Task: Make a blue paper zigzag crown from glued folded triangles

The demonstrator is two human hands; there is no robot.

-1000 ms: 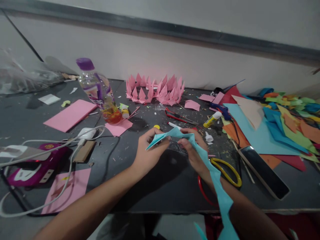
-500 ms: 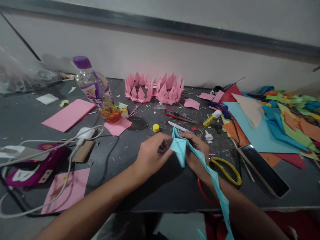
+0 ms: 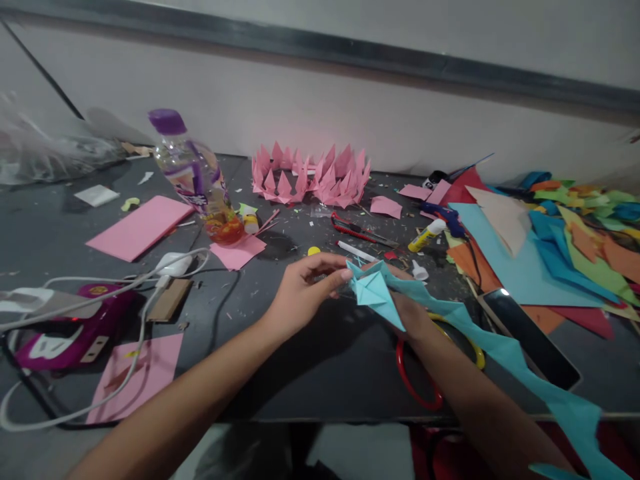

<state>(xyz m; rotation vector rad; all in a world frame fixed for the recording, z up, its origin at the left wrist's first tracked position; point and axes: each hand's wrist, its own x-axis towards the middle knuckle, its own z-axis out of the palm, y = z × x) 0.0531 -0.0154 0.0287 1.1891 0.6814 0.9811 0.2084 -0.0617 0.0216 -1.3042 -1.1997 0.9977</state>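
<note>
A light-blue folded paper chain (image 3: 376,293) is held up over the front of the table, its pointed end piece facing me. My left hand (image 3: 307,287) pinches the left edge of that end piece between thumb and fingers. Behind it, my right hand (image 3: 407,307) supports the chain, with its fingers mostly hidden by the paper. The rest of the chain drapes over my right forearm and off the lower right. Under my right arm lie scissors (image 3: 417,387) with red and yellow handles, partly covered.
Two pink folded-paper crowns (image 3: 310,177) stand at the back. A bottle with a purple cap (image 3: 167,122), pink sheets (image 3: 140,227) and a cabled purple device (image 3: 70,340) are left. A cutter (image 3: 363,231), glue stick (image 3: 425,237), phone (image 3: 533,340) and coloured papers (image 3: 500,267) lie right.
The paper chain's end piece has turned and tilted toward the lower right. Its trailing length has swung outward to the right across my right forearm. Both hands stay at the paper.
</note>
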